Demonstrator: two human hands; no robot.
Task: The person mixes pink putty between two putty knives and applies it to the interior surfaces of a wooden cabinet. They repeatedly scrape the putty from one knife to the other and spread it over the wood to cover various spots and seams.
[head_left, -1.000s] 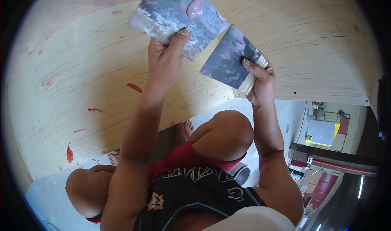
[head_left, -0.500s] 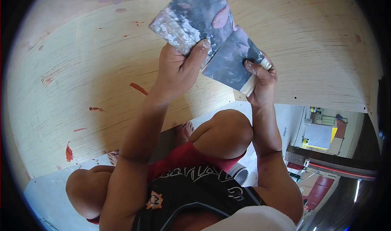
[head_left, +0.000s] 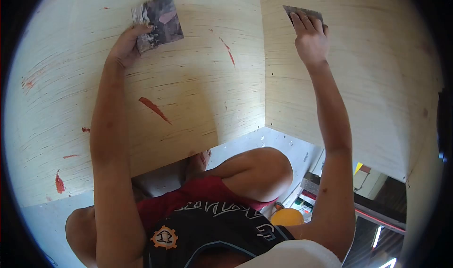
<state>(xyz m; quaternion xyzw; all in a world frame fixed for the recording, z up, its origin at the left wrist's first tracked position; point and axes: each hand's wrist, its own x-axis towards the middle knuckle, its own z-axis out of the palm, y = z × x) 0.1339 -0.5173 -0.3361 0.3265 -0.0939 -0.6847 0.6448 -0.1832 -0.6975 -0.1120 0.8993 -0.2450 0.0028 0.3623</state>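
Note:
My left hand [head_left: 126,46] is closed on a broad, dark flat scraper [head_left: 165,25] smeared with white, with a pink blob of paste on its face. It is in front of the left plywood panel [head_left: 188,79]. Off to the upper right, my right hand [head_left: 311,39] has its fingers pressed over a second dark scraper [head_left: 306,14], against the right plywood panel [head_left: 373,79]. Much of that scraper is hidden behind the fingers. The two scrapers are apart.
The two panels meet at a vertical corner. Red-brown patches [head_left: 155,110] and small dark holes mark the wood. Below are the pale floor [head_left: 271,138], my bent knees and a yellow round object [head_left: 288,217]. A red line runs along a dark beam at lower right.
The scrapers, which were together, are now apart. My left hand moved left with its scraper; my right hand moved up with the other and now shows its back. The view has shifted.

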